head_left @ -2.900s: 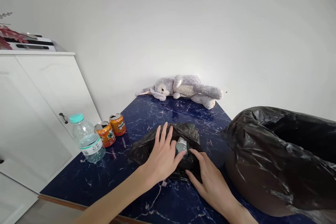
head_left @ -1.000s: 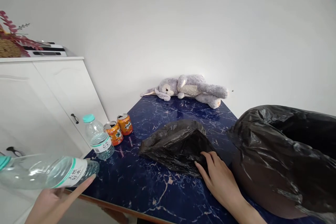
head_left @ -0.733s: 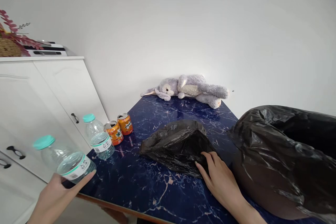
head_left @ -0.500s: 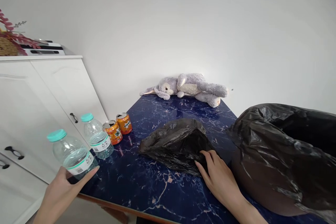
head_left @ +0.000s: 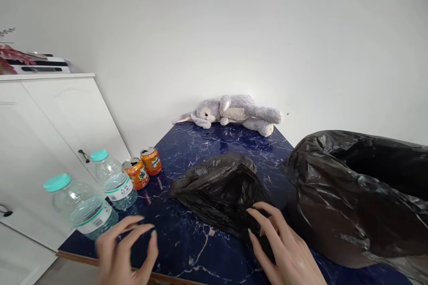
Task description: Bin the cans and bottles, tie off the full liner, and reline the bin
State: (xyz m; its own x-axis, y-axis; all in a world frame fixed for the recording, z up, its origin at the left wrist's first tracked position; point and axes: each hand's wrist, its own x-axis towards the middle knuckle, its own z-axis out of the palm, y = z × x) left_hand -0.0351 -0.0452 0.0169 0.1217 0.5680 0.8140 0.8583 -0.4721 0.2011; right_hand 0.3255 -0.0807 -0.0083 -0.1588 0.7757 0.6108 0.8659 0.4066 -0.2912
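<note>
My left hand (head_left: 124,251) hovers open over the near left corner of the blue marble table (head_left: 207,249), fingers spread, holding nothing. Just left of it stands a clear water bottle (head_left: 80,207) with a teal cap. My right hand (head_left: 284,254) rests with curled fingers on the near edge of a small crumpled black plastic bag (head_left: 219,191) lying in the middle of the table.
A second water bottle (head_left: 112,180) and two orange cans (head_left: 135,172) (head_left: 151,160) stand along the left edge. A grey plush rabbit (head_left: 230,113) lies at the far end. A large black bin bag (head_left: 354,196) fills the right side. A white cabinet (head_left: 43,142) stands left.
My left hand took a water bottle from the small bag, carried it left, stood it upright at the table's near left corner and let go. My right hand stayed on the bag.
</note>
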